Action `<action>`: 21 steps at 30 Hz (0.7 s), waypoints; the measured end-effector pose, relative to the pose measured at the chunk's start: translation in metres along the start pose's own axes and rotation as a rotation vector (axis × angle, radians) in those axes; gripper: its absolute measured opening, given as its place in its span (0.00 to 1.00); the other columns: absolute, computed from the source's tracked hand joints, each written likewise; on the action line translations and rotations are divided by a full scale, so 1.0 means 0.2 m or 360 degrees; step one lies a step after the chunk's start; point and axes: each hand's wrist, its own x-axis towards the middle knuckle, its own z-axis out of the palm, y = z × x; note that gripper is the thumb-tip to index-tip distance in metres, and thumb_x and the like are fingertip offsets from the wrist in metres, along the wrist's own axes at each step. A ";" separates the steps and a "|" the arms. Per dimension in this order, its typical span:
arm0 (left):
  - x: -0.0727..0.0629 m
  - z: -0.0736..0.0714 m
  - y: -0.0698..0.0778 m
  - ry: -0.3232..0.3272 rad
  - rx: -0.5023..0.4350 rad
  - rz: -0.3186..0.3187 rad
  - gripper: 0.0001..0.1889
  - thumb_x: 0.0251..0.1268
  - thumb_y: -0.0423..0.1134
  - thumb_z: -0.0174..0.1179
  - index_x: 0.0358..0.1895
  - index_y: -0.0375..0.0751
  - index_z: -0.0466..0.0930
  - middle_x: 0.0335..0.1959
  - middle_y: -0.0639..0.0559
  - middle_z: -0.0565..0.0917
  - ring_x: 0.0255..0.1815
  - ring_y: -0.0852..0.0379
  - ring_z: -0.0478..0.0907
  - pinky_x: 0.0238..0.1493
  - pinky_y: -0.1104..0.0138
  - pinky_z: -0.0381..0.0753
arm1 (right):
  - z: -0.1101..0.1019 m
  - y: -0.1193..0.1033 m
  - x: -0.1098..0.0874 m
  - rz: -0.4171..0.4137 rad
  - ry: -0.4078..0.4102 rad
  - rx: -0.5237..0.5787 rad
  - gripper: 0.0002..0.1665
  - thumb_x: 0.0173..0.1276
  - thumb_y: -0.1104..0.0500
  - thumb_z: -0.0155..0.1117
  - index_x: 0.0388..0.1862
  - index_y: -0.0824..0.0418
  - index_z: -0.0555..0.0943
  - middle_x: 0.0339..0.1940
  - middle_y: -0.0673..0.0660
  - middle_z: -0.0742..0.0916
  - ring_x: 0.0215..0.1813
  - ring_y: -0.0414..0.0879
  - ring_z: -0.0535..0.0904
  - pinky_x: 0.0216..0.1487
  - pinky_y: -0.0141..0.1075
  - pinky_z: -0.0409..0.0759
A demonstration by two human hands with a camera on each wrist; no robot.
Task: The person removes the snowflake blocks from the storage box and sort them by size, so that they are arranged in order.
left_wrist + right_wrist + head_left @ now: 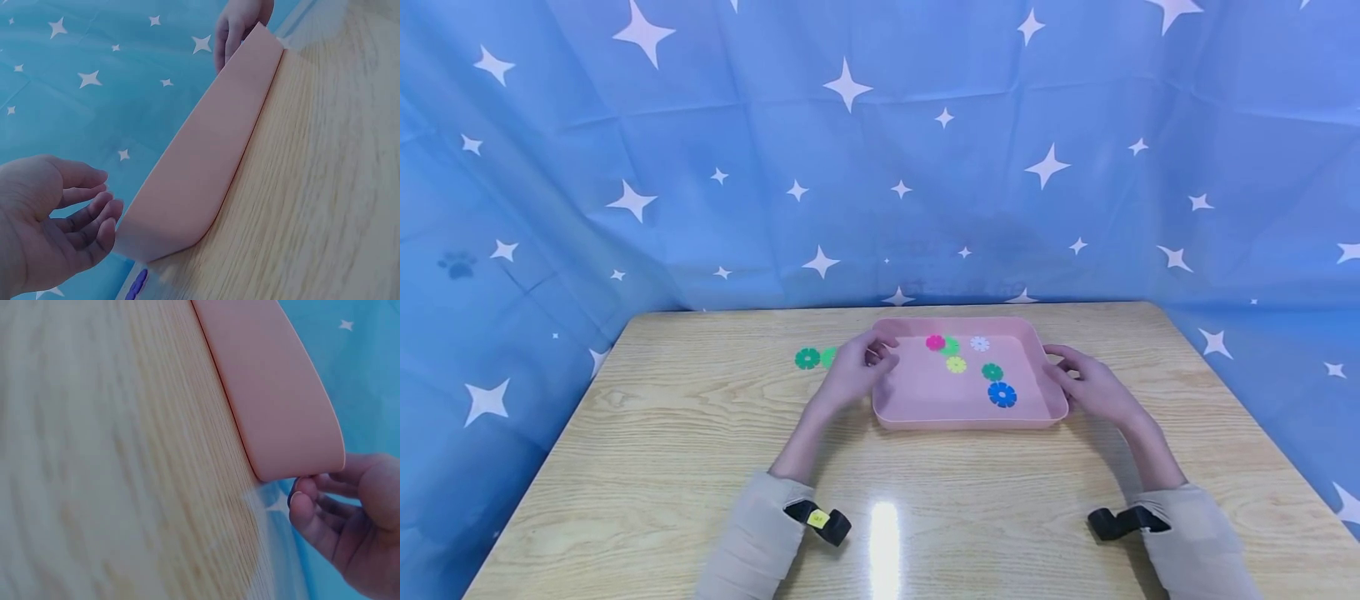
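Here, pink tray (925, 400) sits just beyond our left fingertips, coloured discs (957, 365) inside | we hold left hand (856, 367) at tray's left end, fingers loosely bent; right hand (1096, 387) curls at its right end, gripping or not we cannot tell | left of tray, light-green disc (827, 358) shows partly hidden.

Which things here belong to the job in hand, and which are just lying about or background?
Likely part of the job:
pink tray
six notched discs inside it
two similar green discs left of it
left hand and right hand, at its opposite ends

Probably just background:
starry curtain
wooden table
black wrist devices
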 end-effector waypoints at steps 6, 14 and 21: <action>0.01 0.05 0.03 -0.0034 0.0072 0.0029 0.12 0.70 0.31 0.62 0.53 0.30 0.80 0.37 0.47 0.80 0.38 0.53 0.78 0.45 0.65 0.80 | 0.00 0.00 0.00 -0.0001 0.0009 0.0005 0.33 0.82 0.50 0.50 0.76 0.69 0.63 0.51 0.68 0.82 0.40 0.54 0.78 0.30 0.37 0.80; 0.02 0.13 0.09 -0.0092 0.0041 0.0087 0.12 0.70 0.31 0.61 0.53 0.31 0.80 0.37 0.47 0.81 0.39 0.54 0.77 0.46 0.66 0.79 | 0.00 0.00 0.00 0.0004 0.0008 -0.0001 0.32 0.82 0.50 0.51 0.76 0.68 0.63 0.49 0.67 0.82 0.38 0.53 0.78 0.30 0.37 0.79; 0.06 0.26 0.12 -0.0155 0.0022 0.0098 0.12 0.69 0.30 0.63 0.52 0.32 0.81 0.37 0.49 0.83 0.39 0.57 0.79 0.45 0.70 0.80 | 0.00 0.00 0.00 0.0003 0.0003 -0.0020 0.33 0.82 0.50 0.50 0.76 0.69 0.63 0.47 0.66 0.82 0.39 0.53 0.79 0.31 0.38 0.79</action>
